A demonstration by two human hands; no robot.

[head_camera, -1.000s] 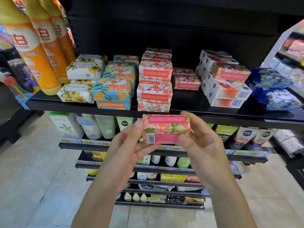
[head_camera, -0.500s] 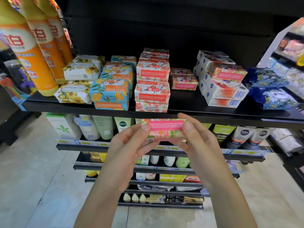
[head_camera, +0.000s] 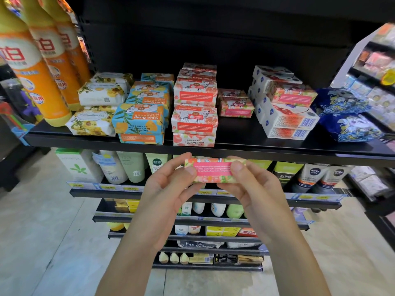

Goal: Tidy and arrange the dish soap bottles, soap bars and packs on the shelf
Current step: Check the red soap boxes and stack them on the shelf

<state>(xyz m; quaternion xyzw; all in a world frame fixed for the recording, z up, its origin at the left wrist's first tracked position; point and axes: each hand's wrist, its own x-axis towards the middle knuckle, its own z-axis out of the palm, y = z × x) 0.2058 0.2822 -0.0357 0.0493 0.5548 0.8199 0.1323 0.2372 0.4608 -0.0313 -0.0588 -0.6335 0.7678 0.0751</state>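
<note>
One wide-angle camera on the person's head gives the only view. It faces forward and a little down, close to a black shelf (head_camera: 277, 151) whose front edge crosses the frame at mid-height. The lower shelves (head_camera: 106, 192) step away beneath it toward the floor (head_camera: 42, 242). Both forearms enter from the bottom edge. The left hand (head_camera: 168, 189) and right hand (head_camera: 254, 189) meet on a pink soap box (head_camera: 213, 170) near the centre. The lens bends the dish soap bottles (head_camera: 40, 82) at the left border and the neighbouring rack (head_camera: 374, 67) at the right.
</note>
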